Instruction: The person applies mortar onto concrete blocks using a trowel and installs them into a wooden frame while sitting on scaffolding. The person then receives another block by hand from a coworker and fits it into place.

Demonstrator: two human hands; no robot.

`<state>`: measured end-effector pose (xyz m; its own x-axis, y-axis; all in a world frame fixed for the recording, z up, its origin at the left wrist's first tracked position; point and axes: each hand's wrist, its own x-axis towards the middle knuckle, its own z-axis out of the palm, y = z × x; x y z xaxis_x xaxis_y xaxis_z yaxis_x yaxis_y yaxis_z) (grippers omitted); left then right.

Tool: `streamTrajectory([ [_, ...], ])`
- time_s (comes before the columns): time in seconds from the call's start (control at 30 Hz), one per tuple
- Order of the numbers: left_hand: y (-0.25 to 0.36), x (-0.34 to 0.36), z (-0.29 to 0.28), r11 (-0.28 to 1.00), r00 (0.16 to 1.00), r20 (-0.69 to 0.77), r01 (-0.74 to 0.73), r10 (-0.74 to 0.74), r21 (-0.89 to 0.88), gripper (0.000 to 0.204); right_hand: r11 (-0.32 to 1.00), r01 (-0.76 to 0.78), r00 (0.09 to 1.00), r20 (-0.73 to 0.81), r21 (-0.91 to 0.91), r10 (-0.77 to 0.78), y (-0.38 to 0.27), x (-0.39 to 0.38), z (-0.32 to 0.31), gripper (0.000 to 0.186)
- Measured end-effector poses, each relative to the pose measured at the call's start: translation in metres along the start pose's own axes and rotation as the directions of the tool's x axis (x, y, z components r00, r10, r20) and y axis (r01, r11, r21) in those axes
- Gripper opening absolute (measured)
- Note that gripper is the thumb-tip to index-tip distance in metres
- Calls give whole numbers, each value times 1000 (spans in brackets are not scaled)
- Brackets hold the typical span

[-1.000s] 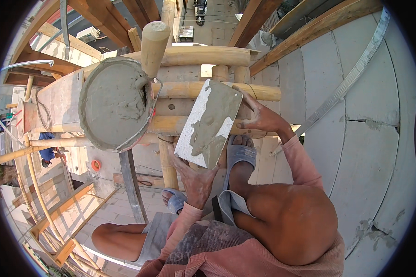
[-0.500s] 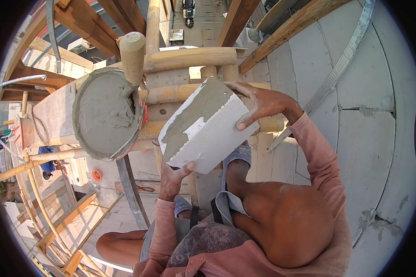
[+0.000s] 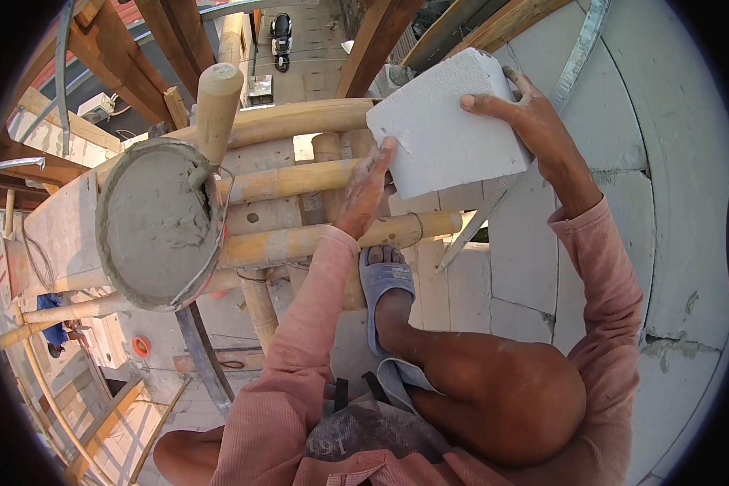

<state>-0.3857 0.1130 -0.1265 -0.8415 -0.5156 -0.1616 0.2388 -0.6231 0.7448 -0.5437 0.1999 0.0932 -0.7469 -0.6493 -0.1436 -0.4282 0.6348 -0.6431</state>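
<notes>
Between my two hands I hold a white lightweight concrete block [image 3: 449, 125] above the bamboo poles, close to the block wall. My left hand [image 3: 368, 186] presses against its near left end, fingers partly hidden by the block. At the opposite end my right hand [image 3: 526, 121] grips it, thumb on the white face. The mortar on the block is out of sight now. Left of my hands stands a bucket of grey mortar [image 3: 154, 223]; a thick wooden handle [image 3: 219, 109] sticks up at its far right rim.
Bamboo poles [image 3: 300, 239] form the scaffold before me, my sandalled foot [image 3: 387, 283] beside them. The grey block wall [image 3: 616, 243] rises at right, a metal strip [image 3: 579, 57] against it. Far below are a parked motorbike [image 3: 281, 40] and a person in blue [image 3: 50, 320].
Both hands have carried the block up and to the right, toward the wall. The block has turned, so its mortar-covered side no longer shows. The view has shifted slightly.
</notes>
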Motion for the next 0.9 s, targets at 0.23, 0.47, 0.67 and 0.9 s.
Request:
streamTrajectory([
  [0.23,-30,-42,-55,411,973,41,-134,226,902,88,979,-82,996,5,-186,84,46,120,6,98],
  [0.47,-50,-69,-79,121,930,138,-189,341,974,74,950,-44,999,-31,-309,36,67,202,30,88],
  [0.67,-47,-67,-79,247,927,42,-143,372,959,71,953,-65,998,-40,-297,56,66,223,37,85],
  [0.9,-45,-63,-80,319,913,21,-164,408,934,70,846,90,996,68,-526,-63,63,226,34,108],
])
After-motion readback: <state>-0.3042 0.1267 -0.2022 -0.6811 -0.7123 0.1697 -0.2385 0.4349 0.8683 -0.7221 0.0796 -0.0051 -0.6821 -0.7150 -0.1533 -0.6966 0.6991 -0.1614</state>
